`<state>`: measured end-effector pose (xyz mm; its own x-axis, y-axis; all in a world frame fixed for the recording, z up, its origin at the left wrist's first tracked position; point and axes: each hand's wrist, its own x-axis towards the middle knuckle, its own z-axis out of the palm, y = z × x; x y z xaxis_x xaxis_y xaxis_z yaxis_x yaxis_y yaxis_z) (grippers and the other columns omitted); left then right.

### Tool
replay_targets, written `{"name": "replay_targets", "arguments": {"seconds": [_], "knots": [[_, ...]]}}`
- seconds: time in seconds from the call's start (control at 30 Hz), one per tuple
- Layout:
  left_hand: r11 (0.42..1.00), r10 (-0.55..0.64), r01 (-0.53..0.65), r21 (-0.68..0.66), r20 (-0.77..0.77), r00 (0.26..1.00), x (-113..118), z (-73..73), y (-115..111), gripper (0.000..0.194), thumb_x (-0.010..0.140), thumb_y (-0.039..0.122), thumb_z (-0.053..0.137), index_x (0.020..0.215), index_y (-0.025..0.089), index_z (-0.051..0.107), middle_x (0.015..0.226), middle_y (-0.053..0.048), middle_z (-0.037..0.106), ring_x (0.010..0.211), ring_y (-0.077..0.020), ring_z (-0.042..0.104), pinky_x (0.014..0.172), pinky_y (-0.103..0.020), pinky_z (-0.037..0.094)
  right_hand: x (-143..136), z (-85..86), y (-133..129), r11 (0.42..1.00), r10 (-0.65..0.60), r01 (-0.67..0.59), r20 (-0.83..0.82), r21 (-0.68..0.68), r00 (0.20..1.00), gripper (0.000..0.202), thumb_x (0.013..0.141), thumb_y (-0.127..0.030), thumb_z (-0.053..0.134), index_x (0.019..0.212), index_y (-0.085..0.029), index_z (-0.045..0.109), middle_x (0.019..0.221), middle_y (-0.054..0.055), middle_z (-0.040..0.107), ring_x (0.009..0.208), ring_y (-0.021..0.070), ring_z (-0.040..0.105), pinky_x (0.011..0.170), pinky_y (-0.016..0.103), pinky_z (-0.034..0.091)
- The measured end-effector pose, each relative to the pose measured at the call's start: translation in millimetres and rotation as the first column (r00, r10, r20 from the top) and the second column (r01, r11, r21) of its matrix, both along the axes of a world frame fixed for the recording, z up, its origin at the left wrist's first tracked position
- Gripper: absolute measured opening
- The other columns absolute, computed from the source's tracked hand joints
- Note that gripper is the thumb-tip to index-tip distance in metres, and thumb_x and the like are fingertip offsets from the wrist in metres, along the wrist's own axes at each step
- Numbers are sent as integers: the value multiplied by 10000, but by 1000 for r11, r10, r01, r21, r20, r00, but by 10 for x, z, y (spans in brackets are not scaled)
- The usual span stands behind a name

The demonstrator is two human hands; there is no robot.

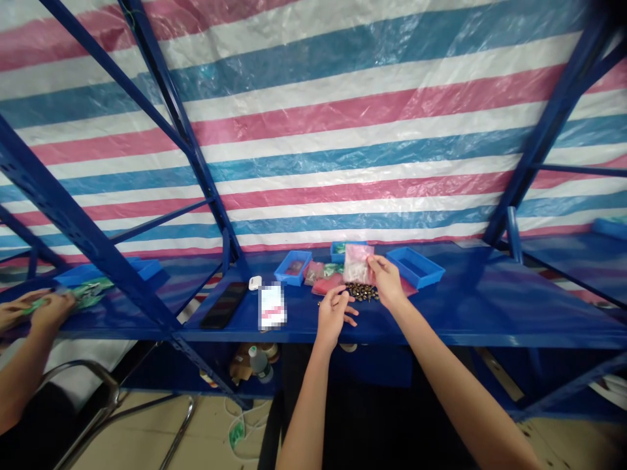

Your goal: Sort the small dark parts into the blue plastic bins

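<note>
My right hand [386, 281] pinches the right edge of a small clear-and-pink plastic bag [358, 264], raised above the blue shelf. What the bag contains is too blurred to name. My left hand [337, 312] is beside it, lower and to the left, fingers apart and holding nothing. Behind the fingers lies a pile of small dark, brassy metal pieces [363, 292]. Pink plastic bags [327, 284] lie to the left of the pile, partly hidden by my left hand.
Blue trays [292, 267] stand at the back, with another blue tray [416, 266] at the right. A black phone [224, 305], a white earphone case [255, 282] and a white card [272, 307] lie left. Another person's hands [51, 307] handle green packets at far left.
</note>
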<state>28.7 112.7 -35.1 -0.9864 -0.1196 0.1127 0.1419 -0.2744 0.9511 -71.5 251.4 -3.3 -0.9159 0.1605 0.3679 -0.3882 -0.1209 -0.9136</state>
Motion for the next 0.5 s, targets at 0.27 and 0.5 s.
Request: {"name": "replay_targets", "arguments": {"seconds": [0.27,0.5], "knots": [[986,-126,129,-103,36,991,33,6,-45,617,789,525,712,1217,111,553,747,-90,717,483,-167,651,350,-197,451,578,-338,40,973,216,-207,81,-102,973,334,762,-521,737,879,-210,695,770,11,692,710,178,609,693,302,490],[997,-72,71,-17,-43,996,34,2,-93,365,744,275,707,1071,115,737,995,-101,717,526,-120,642,508,-312,605,684,-358,191,970,202,-198,13,-141,979,317,789,-455,700,1041,-262,700,1139,58,704,1066,255,639,897,371,511]]}}
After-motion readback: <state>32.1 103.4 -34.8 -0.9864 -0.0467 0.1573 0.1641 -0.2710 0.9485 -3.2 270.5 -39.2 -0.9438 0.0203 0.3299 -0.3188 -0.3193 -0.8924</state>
